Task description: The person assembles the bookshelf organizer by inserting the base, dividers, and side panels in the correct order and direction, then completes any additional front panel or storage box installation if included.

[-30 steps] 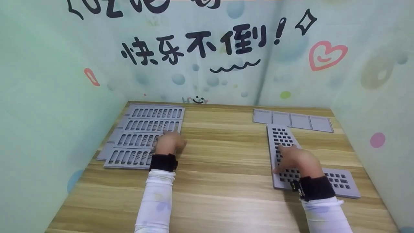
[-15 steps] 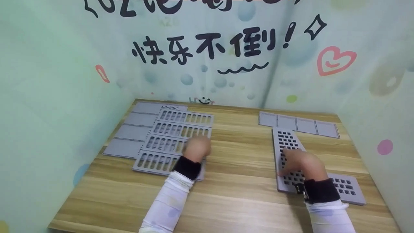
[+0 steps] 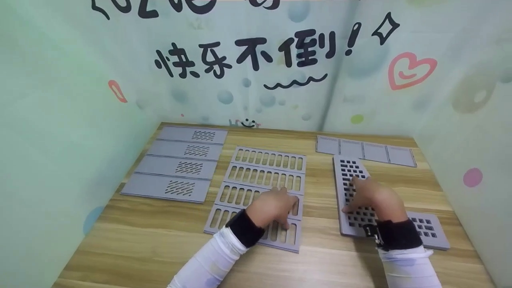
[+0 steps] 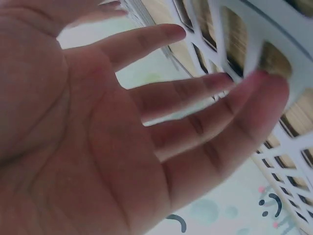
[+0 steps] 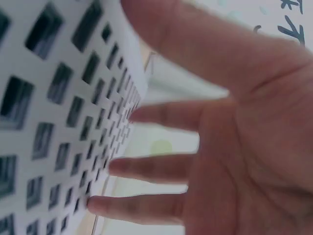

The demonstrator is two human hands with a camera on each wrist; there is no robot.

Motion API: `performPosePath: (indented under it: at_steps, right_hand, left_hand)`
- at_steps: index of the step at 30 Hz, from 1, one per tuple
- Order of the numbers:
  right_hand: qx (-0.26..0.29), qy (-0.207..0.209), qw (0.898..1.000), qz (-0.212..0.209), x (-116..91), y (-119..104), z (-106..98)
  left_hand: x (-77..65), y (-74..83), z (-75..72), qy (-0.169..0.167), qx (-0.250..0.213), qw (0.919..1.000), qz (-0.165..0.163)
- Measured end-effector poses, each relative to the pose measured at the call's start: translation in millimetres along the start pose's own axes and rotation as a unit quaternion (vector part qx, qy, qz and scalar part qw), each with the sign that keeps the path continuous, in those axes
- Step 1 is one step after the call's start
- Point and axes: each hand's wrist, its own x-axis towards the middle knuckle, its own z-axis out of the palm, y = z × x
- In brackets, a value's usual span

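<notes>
A flat grey panel with rows of long slots [image 3: 267,168] lies in the middle of the table. My left hand [image 3: 272,206] rests its fingertips on its right part, fingers extended and spread. In the left wrist view the fingers [image 4: 195,161] touch the slotted surface. To the right lies a thicker grey panel full of small square holes [image 3: 341,192]. My right hand [image 3: 378,200] touches it with spread fingertips; its straight fingers [image 5: 151,166] show in the right wrist view. That hand and wrist hide part of this panel, so its full outline cannot be told.
At the left back lies a flat grey sheet with diagonal slits [image 3: 160,168]. A grey strip of square sections [image 3: 352,147] lies at the back right, against the holed panel. Patterned cloth walls [image 3: 256,104] border the wooden table [image 3: 160,240].
My left hand has drawn the slotted panel right and towards me, off the slit sheet, which is now uncovered. My right hand has stayed on the holed panel.
</notes>
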Motion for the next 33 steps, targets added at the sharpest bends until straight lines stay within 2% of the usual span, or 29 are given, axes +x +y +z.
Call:
performPosePath:
  at_steps: [7, 10, 17, 20, 22, 25, 28, 30, 33]
  right_hand:
    - [0.016, -0.001, 0.999, 0.038, 6.8, 17.4, -4.3]
    - [0.037, 0.012, 0.999, 0.037, 8.2, 28.0, -8.2]
    - [0.075, 0.028, 0.996, 0.027, 5.9, 60.3, -21.4]
    - [0.106, 0.053, 0.993, 0.002, -0.9, 70.0, -32.1]
    - [0.118, 0.09, 0.989, -0.015, -7.0, 72.4, -39.9]
    - [0.158, 0.168, 0.973, -0.027, -16.3, 67.4, -49.1]
    - [0.215, 0.235, 0.947, -0.044, -24.0, 56.6, -53.2]
    - [0.252, 0.262, 0.93, -0.059, -28.2, 49.2, -53.6]
    - [0.278, 0.297, 0.909, -0.092, -32.1, 41.3, -52.6]
  left_hand:
    - [-1.0, 6.1, 1.4, -0.04, -0.015, 0.9962, -0.076]
    - [-1.4, 6.7, 1.8, -0.052, -0.024, 0.9955, -0.076]
    - [-1.6, 2.1, 2.6, -0.039, -0.032, 0.9961, -0.072]
    - [-1.1, 2.5, 1.7, -0.038, -0.025, 0.9961, -0.075]
    - [0.1, 3.2, 1.2, -0.039, -0.017, 0.996, -0.078]
    - [3.0, 3.8, 1.5, -0.044, -0.011, 0.9953, -0.085]
    - [6.2, 3.8, 2.9, -0.05, -0.007, 0.9946, -0.09]
    - [7.8, 3.4, 3.2, -0.05, 0.002, 0.9942, -0.095]
    - [9.7, 1.9, 3.8, -0.046, 0.018, 0.9932, -0.106]
